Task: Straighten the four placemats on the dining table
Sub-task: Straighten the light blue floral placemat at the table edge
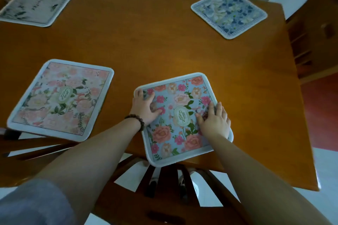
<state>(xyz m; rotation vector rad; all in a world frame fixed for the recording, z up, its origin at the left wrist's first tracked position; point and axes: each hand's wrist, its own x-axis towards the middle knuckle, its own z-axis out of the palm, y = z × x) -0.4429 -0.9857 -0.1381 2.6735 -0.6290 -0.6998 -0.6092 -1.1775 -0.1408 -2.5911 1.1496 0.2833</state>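
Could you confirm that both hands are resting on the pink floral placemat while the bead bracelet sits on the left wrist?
Not quite: the head view shows the left hand and right hand flat on the blue floral placemat, not the pink floral placemat beside it. The bead bracelet is indeed on the left wrist.

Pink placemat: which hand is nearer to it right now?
Left. The left hand presses the blue mat's left edge, the side facing the pink placemat; the right hand lies on that mat's far right side.
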